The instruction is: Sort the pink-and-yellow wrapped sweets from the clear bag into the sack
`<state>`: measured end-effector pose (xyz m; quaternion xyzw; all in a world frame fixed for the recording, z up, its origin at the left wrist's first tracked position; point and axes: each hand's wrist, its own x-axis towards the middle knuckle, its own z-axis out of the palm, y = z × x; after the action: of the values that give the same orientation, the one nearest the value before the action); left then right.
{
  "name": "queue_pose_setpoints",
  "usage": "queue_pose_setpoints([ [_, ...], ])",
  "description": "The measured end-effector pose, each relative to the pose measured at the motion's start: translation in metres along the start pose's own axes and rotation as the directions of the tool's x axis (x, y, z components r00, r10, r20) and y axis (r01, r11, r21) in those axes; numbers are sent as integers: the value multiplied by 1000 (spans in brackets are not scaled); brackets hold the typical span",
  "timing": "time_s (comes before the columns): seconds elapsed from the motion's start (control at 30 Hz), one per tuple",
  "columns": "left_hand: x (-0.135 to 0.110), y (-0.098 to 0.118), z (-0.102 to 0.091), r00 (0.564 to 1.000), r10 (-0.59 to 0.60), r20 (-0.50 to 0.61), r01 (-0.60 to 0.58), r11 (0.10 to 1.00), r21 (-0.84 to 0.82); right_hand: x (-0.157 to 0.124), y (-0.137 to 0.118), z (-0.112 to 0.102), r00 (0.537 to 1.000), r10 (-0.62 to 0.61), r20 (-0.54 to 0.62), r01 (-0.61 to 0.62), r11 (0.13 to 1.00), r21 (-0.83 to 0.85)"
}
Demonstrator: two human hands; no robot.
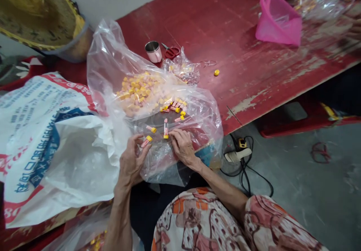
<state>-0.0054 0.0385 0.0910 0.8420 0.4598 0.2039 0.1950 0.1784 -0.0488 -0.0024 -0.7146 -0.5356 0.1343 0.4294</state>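
Observation:
My left hand (132, 160) pinches a small tube (146, 142) with a yellow cap and pink-and-white contents between thumb and fingers. Just beyond it lies a similar tube (151, 129). A longer clear tube (166, 128), with its yellow cap toward me, sits between my hands. My right hand (183, 145) rests on the clear plastic bag (207, 108), fingers stretched out, their tips close beside that tube's cap; whether they touch it I cannot tell. Farther in, several loose tubes (176, 105) lie near a large heap of yellow-capped tubes (138, 89), seen through the bag.
A pink cup (153, 51), red-handled scissors (171, 51) and a crinkled clear packet (183, 70) stand behind the bag. One yellow cap (216, 72) lies on the red table (214, 25). A pink basket (278, 21) is farther right. A white woven sack (81, 157) spreads at left.

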Motion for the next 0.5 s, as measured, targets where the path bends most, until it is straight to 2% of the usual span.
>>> queue_pose_setpoints([
  [0.07,7,11,-15,1000,22,5,-23,996,84,0,0,0,1000,2,7,-2,1000,-3],
  [0.1,9,15,-16,999,41,22,-44,990,131,0,0,0,1000,5,6,-5,1000,-5],
  [0.17,11,20,-6,995,46,85,-63,975,215,0,-1,0,1000,13,7,-13,1000,-4],
  [0.23,10,18,14,989,-18,143,-23,960,280,0,-1,0,1000,22,11,-22,1000,0],
  [0.33,6,11,39,977,-104,188,46,955,292,0,-2,0,999,25,28,-25,1000,1],
  [0.43,2,8,39,969,-118,216,65,969,240,-1,-1,0,1000,24,18,-24,1000,11],
  [0.5,-1,10,34,978,-121,170,85,974,209,-1,0,1,1000,20,5,-20,1000,21],
])
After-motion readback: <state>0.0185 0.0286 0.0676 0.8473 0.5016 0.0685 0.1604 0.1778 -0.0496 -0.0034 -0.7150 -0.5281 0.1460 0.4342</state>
